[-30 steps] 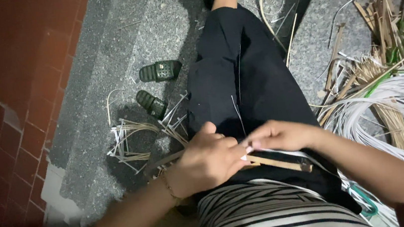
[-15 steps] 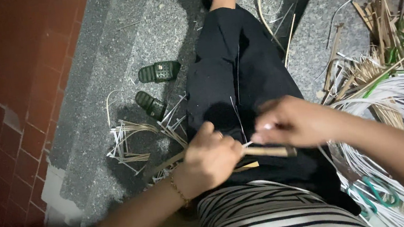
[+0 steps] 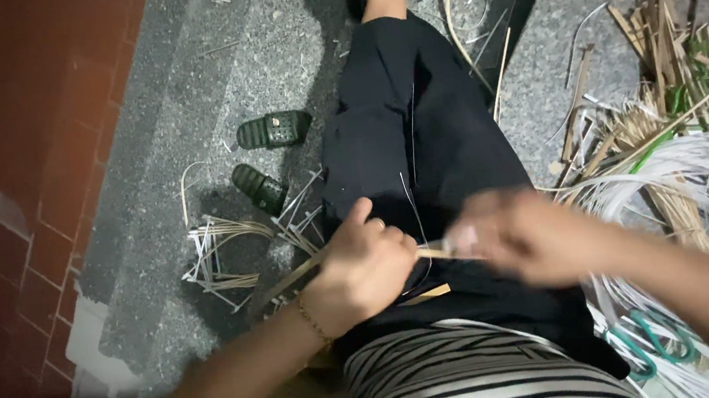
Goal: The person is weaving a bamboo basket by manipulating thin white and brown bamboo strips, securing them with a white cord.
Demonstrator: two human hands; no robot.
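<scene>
Since half a second ago the right hand (image 3: 521, 238) has slid back toward the lap and now shows blurred with motion, while the left hand (image 3: 366, 264) has barely shifted. Its fingers are clenched around a thin tan bamboo strip (image 3: 309, 269), thumb up, and the strip runs out from under the fist toward the lower left and on across to the right hand. That hand's fingertips pinch the strip's other end, though the blur hides exactly how. A second short piece of strip (image 3: 426, 293) lies on the lap just below the left fist. Both hands hover over black trousers (image 3: 418, 131), above a striped shirt (image 3: 471, 384) at the bottom edge of the view.

Left of the knee, on the grey stone floor (image 3: 185, 94), rests a small tangle of pale strips (image 3: 220, 257), with two dark green sandals (image 3: 273, 130) just beyond it. To the right lies a big heap of white and tan strips (image 3: 684, 164), and green-handled scissors (image 3: 651, 348) sit at its near edge. A red brick wall (image 3: 9, 174) borders the floor's left side.
</scene>
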